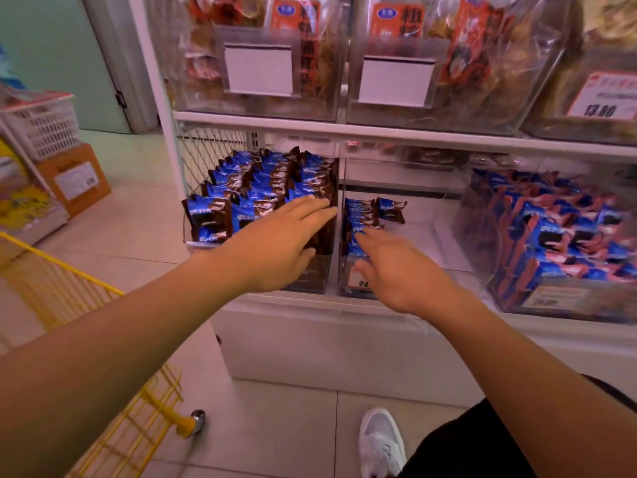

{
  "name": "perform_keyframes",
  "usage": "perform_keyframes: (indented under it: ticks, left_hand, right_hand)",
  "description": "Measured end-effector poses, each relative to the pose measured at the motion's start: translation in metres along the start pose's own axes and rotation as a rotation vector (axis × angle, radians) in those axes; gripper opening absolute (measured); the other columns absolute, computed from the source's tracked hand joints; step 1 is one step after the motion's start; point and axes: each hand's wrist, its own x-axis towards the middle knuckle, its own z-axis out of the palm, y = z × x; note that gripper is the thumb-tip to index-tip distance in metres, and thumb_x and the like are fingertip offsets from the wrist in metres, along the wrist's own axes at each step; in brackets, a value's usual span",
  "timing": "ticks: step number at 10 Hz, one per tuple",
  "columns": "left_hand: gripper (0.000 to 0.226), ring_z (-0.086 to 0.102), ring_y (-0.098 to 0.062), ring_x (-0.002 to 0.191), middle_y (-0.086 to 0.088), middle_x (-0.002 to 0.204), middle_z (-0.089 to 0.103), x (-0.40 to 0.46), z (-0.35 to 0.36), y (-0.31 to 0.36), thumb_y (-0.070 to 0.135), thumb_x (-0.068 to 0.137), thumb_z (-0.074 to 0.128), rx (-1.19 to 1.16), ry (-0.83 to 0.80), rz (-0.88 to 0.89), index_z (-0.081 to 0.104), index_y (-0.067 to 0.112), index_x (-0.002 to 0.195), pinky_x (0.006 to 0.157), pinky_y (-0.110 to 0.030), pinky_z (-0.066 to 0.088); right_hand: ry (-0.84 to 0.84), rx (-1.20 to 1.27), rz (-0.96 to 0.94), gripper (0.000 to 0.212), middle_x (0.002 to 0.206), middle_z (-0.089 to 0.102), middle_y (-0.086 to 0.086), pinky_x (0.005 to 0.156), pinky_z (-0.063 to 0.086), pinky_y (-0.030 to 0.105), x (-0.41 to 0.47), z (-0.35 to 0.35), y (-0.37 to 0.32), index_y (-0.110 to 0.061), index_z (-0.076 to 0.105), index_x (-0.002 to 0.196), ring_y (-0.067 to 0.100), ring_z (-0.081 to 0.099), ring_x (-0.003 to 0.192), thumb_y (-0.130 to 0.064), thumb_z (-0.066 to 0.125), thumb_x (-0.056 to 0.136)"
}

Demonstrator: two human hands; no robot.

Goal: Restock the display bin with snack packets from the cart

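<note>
On the lower shelf a clear display bin [312, 274] is packed with blue and brown snack packets [262, 188]. My left hand [275, 246] lies flat over its front packets, fingers straight. The middle bin [413, 232] holds only a few of the same packets [365, 212] along its left side. My right hand [400, 270] reaches toward them with fingers spread and holds nothing. The yellow wire cart [113, 391] stands at lower left; its contents are out of view.
A third clear bin [537, 301] of blue and red packets sits at right. Upper-shelf bins [262, 105] hold bagged goods with blank price labels. A cardboard box [74, 179] and white basket [41, 127] stand at left. My white shoe [381, 443] is on the tiled floor.
</note>
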Motion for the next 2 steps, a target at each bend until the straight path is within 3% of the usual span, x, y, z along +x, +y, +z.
perform_keyframes:
  ticks: [1,2]
  left_hand:
    - [0.047,0.049,-0.025,0.126,-0.004,0.141,0.052,-0.024,-0.011,-0.009,0.026,0.097,0.052,0.128,0.167,-0.130,0.045,0.018,0.143,0.102,-0.042,0.046]
    - [0.039,0.054,-0.023,0.115,-0.001,0.131,0.057,-0.048,-0.015,-0.018,0.028,0.098,0.049,0.142,0.136,-0.225,0.052,0.019,0.136,0.092,-0.039,0.048]
  right_hand:
    - [0.311,0.144,-0.047,0.037,0.137,0.060,0.004,0.104,0.044,0.039,0.004,-0.017,-0.026,-0.019,0.058,0.137,0.023,0.055,0.124,-0.028,0.052,0.101]
    - [0.412,0.235,-0.105,0.023,0.113,0.072,0.001,0.087,0.056,0.042,0.004,-0.023,-0.051,-0.022,0.069,0.118,0.019,0.065,0.101,-0.026,0.056,0.099]
